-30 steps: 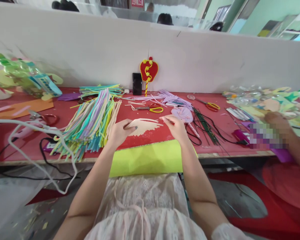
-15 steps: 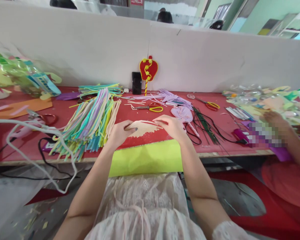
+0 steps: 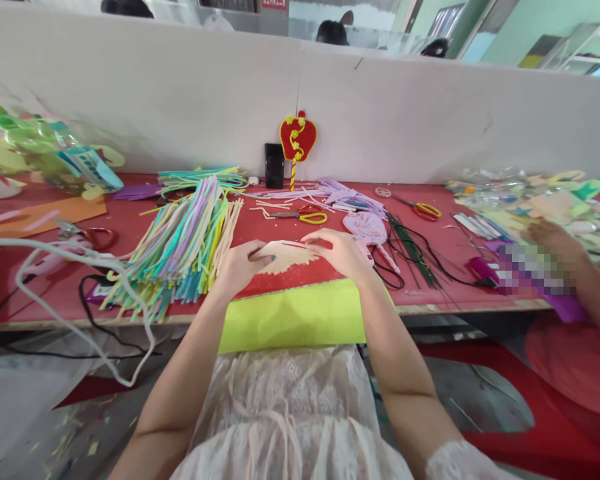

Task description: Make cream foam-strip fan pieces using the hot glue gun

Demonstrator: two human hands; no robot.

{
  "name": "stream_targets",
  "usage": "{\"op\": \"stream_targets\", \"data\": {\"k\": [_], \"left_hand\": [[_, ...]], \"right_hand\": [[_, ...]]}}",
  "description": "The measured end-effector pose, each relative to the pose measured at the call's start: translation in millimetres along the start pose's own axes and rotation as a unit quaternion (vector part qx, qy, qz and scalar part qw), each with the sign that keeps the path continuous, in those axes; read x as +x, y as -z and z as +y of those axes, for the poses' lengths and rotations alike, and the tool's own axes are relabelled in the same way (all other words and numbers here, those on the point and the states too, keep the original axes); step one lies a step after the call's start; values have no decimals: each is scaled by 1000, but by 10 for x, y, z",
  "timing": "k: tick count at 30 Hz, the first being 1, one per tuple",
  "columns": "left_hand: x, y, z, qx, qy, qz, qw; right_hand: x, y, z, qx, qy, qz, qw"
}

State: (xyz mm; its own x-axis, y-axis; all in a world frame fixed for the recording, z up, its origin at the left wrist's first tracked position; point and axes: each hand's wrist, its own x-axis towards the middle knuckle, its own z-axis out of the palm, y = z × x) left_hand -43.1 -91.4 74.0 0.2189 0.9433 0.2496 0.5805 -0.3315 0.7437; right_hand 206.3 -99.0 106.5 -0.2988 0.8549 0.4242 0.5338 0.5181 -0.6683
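Note:
A cream fan-shaped piece (image 3: 287,259) with a jagged lower edge, seemingly strips laid side by side, lies tilted between my hands. My left hand (image 3: 241,261) grips its left end, thumb on the near side. My right hand (image 3: 339,250) has thumb and fingertips pinched at the upper right edge. Beneath is a red surface (image 3: 260,287), with a yellow-green sheet (image 3: 295,320) hanging over the table edge towards my lap. Just left of my left hand lies a heap of coloured pipe cleaners (image 3: 180,247).
Yellow-handled scissors (image 3: 313,215) lie beyond my hands. A red fan-shaped ornament (image 3: 299,139) and a phone (image 3: 274,165) stand against the white partition (image 3: 180,100). Lilac pieces (image 3: 367,227) and green wires (image 3: 413,250) are at right, near a co-worker's hand (image 3: 555,243). A white cable (image 3: 145,300) loops at left.
My right hand's fingertips have shifted slightly left along the upper edge of the cream piece. My left hand keeps its grip. The view has moved slightly.

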Motion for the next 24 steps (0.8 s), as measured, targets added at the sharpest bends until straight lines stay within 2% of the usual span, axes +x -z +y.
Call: {"op": "stream_targets", "data": {"k": [8, 24], "left_hand": [[4, -13, -32, 0, 0, -4, 1000], [-5, -12, -52, -7, 0, 1, 1000]], "right_hand": [[22, -8, 23, 32, -5, -15, 999], [23, 21, 20, 22, 41, -1, 999]]}}
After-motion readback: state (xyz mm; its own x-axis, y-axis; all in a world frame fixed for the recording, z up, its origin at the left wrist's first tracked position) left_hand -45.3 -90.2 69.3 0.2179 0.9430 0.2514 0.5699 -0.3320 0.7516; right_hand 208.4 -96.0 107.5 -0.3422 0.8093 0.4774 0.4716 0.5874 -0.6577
